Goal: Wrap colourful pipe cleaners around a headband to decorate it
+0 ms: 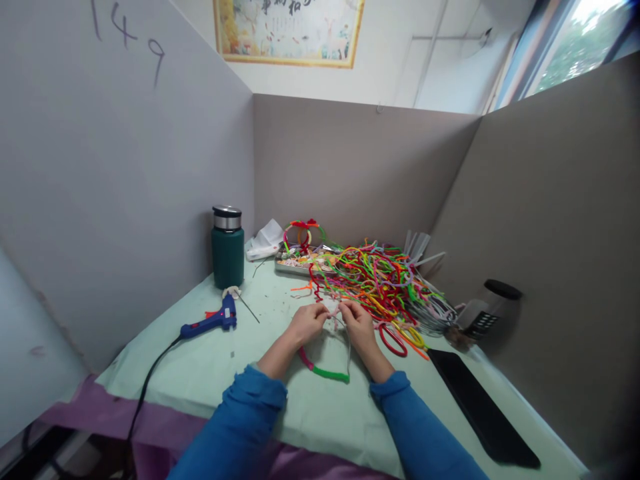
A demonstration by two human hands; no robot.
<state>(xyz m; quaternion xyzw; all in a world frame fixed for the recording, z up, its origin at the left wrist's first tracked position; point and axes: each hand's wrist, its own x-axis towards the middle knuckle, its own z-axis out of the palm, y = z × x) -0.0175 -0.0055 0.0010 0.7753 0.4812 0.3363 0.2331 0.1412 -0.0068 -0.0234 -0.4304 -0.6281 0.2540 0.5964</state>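
My left hand (309, 323) pinches a thin pale pink strand near the middle of the table. Close beside it on the right, my right hand (357, 323) also has its fingertips closed on the strand. A wire hoop (330, 376) hangs below and between the hands; its lower part is wrapped in green and its left part in dark pink, while the right side is bare, pale wire. The fingertips partly hide where strand and hoop meet.
A blue glue gun (213, 321) and a green bottle (228, 250) are at left. Behind the hands lie a metal tray (295, 269) and a colourful pipe-cleaner pile (380, 273). Red-handled scissors (393, 341), a black slab (480, 403) and a tilted jar (487, 310) are at right.
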